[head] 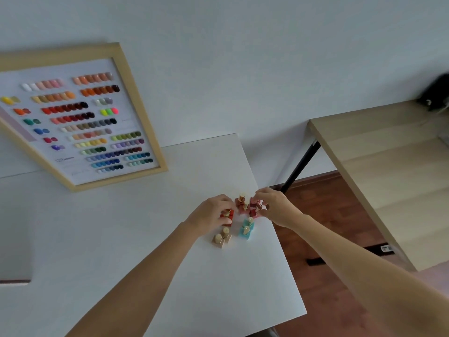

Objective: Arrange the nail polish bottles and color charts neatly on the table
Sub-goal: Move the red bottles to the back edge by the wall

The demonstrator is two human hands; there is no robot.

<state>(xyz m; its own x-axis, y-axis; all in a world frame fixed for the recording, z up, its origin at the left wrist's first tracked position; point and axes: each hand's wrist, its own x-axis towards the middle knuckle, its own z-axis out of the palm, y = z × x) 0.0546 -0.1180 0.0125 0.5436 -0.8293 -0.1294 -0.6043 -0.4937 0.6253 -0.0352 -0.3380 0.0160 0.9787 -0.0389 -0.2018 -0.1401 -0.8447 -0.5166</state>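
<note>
Your left hand [213, 215] grips a red bottle [228, 216]; your right hand [274, 207] pinches another among the pink bottles [244, 205] between your hands. Square them against the teal pair [246, 229] nearer you, avoiding knocking neighbours.

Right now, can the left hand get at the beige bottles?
Probably yes: the left hand holds a red bottle just beyond the two beige bottles, and nothing lies between them.

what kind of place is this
Probably a nail salon or home manicure corner: a framed color chart of nail swatches leans on the wall, and small nail polish bottles cluster on a white table.
</note>
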